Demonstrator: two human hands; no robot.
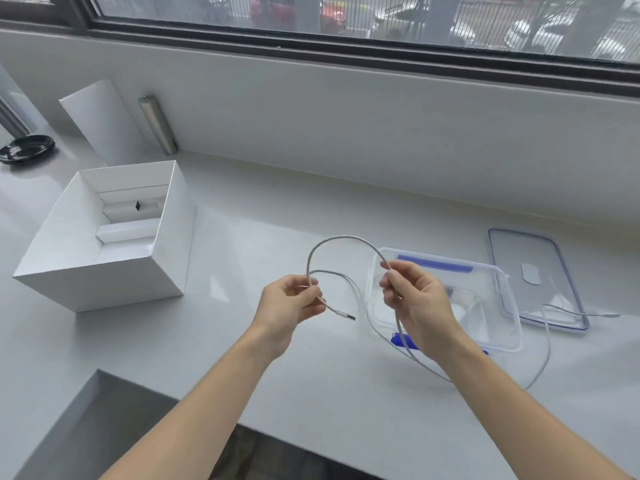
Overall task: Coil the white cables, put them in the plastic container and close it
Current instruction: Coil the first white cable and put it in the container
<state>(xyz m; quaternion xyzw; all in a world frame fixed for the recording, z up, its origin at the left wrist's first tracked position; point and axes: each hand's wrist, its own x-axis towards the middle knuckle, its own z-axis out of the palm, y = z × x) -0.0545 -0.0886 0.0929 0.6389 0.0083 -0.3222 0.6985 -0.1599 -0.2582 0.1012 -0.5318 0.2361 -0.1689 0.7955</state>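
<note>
We hold the white cable [341,239] in an arch above the counter [277,209]. Our left hand [291,303] pinches it near the plug end, and our right hand [412,296] pinches it further along, the rest trailing down over the counter. Just behind the right hand sits the open plastic container [498,306], its lid [540,251] lying beside it with a second cable [568,311] across it. A white box [104,271] stands well to the left.
</note>
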